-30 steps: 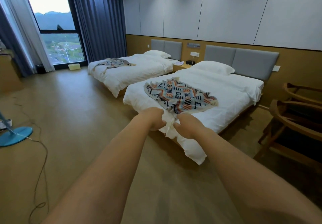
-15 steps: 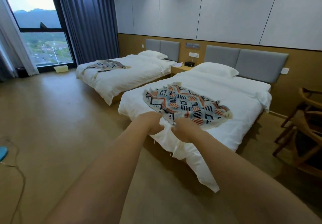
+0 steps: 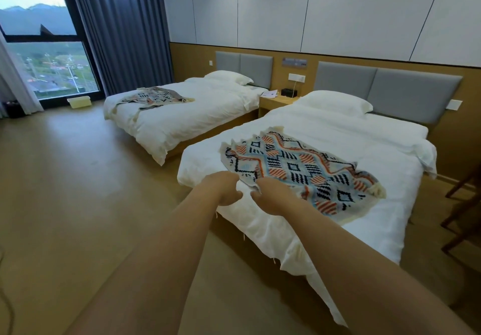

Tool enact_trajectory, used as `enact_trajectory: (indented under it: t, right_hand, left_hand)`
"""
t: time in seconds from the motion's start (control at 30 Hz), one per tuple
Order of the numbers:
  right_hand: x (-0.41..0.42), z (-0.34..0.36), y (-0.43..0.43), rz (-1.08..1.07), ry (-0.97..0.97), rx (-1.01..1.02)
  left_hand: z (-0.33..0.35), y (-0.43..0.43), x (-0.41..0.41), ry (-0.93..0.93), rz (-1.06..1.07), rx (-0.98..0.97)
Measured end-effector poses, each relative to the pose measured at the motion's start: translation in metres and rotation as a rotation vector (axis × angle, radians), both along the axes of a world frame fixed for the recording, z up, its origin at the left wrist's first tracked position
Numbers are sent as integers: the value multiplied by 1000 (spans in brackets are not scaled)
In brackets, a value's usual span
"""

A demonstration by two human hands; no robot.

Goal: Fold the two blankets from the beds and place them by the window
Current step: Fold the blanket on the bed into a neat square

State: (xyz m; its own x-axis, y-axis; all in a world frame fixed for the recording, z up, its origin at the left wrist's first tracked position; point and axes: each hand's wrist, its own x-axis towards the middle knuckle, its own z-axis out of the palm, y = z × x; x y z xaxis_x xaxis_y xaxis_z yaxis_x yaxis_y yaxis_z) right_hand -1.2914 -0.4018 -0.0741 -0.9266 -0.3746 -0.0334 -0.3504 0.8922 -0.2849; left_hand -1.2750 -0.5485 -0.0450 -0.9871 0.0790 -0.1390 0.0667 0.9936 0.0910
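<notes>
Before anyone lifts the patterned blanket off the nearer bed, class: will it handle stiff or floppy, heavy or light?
Probably floppy: the patterned blanket lies rumpled with a wavy outline on the nearer bed, so it should sag between grips. Likely light for its size, since it looks thin. Its tasselled corners may trail or snag.

Both bare arms reach straight out ahead, the forearms drawing together toward the wrists. The left hand (image 3: 224,187) and right hand (image 3: 273,197) sit side by side, backs up, thumbs almost touching. The right hand's thumb and curled fingers pinch the near edge of the blanket (image 3: 299,168). The left hand's fingers are curled under too, but what they grip is hidden.
</notes>
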Motion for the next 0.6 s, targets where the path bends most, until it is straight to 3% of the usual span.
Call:
enact_trajectory:
  t: [0.6]
  right_hand:
    - [-360, -13, -133, 13, -72, -1]
  left_hand:
    - [-14, -131, -349, 20, -2, -26]
